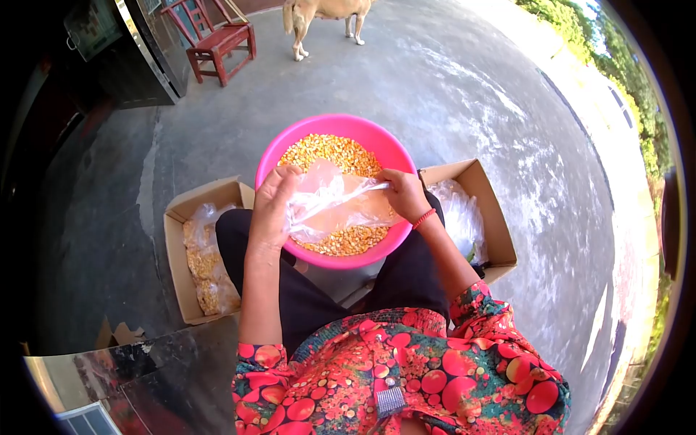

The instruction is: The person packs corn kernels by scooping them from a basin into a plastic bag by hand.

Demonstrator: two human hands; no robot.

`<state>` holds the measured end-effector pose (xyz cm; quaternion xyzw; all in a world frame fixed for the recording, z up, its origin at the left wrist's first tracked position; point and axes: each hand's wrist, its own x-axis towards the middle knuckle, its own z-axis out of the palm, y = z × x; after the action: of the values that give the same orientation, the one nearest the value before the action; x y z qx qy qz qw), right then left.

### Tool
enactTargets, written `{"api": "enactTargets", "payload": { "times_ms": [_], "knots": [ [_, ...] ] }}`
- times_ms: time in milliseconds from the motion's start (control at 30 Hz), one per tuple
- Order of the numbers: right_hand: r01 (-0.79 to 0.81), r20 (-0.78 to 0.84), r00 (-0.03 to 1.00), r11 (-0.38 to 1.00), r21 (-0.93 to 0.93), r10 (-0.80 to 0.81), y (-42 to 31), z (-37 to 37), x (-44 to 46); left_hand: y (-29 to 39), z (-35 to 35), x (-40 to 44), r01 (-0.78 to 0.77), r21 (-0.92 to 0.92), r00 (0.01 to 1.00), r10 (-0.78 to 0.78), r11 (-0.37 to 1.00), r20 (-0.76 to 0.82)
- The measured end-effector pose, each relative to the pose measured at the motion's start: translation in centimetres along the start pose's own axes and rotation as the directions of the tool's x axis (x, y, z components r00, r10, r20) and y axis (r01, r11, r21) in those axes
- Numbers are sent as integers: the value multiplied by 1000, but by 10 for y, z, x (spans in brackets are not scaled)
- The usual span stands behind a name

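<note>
A clear plastic bag (337, 199) is stretched between my two hands, above a pink basin (395, 148) of loose corn kernels (330, 151). My left hand (273, 206) grips the bag's left end, thumb on top. At the right end, my right hand (406, 194) pinches the gathered plastic, a red bracelet round its wrist. The bag looks flat, and kernels show through and around it. The basin rests at my knees; its underside is hidden.
Left of my legs, a cardboard box (174, 250) holds bags of corn (206, 264). On the right, another box (500, 225) holds clear plastic bags (458, 217). Farther off are a red wooden chair (217, 42) and a tan dog (326, 10) on the concrete floor (464, 94).
</note>
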<state>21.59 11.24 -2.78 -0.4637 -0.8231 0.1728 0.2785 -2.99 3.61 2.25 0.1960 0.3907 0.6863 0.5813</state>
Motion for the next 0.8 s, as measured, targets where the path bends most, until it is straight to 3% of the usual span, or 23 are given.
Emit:
{"api": "enactTargets", "payload": {
  "times_ms": [33,67,100,133,200,233,267,333,367,400,467,500,533,600,633,667,733,767,800],
  "knots": [
    [-89,54,996,948,305,76,11,4,1,-6,-9,0,-63,355,975,-18,933,221],
    [-183,129,983,798,575,133,20,8,-1,-12,-16,-2,-195,640,905,-116,743,410],
    [-368,232,920,496,787,315,5,3,-2,-16,-15,-9,-261,761,894,-149,595,423],
    [-372,234,919,494,786,318,0,1,-3,-25,-23,-8,-257,762,894,-154,595,421],
    [-429,391,876,88,899,281,-6,1,-4,-54,-49,6,-420,824,897,36,379,441],
    [-445,440,875,-22,895,204,2,4,-6,-55,-57,13,-391,820,907,27,419,419],
    [-446,441,874,-23,895,207,8,4,-10,-58,-62,19,-390,819,907,25,420,419],
    [-573,565,818,220,789,104,12,2,-20,-58,-64,26,-102,540,979,-11,836,201],
    [-576,567,817,219,788,105,11,3,-24,-59,-67,29,-37,411,982,-44,911,186],
    [-532,576,817,391,751,6,9,4,-28,-58,-69,29,-35,411,982,-45,911,183],
    [-355,618,765,682,639,-180,6,6,-33,-55,-70,27,190,124,970,-206,974,132],
    [-319,661,734,783,534,-152,14,8,-33,-55,-69,26,232,86,963,-241,969,121],
    [-324,663,734,783,532,-147,20,11,-35,-55,-67,23,237,85,962,-246,968,122],
    [-490,558,819,666,563,131,29,17,-37,-51,-61,18,223,-112,967,-206,968,148],
    [-547,514,830,496,675,216,33,20,-37,-50,-61,17,224,-113,967,-206,968,147],
    [-548,516,829,496,674,215,37,20,-36,-49,-62,15,241,-54,958,-228,969,177],
    [-525,511,832,9,851,214,26,9,-31,-45,-61,11,270,69,932,-279,960,230],
    [-496,497,860,-46,867,113,28,4,-32,-44,-60,8,248,154,907,-285,956,310],
    [-496,498,860,-47,867,115,29,3,-30,-47,-64,10,250,154,907,-287,956,309]
  ]
}}
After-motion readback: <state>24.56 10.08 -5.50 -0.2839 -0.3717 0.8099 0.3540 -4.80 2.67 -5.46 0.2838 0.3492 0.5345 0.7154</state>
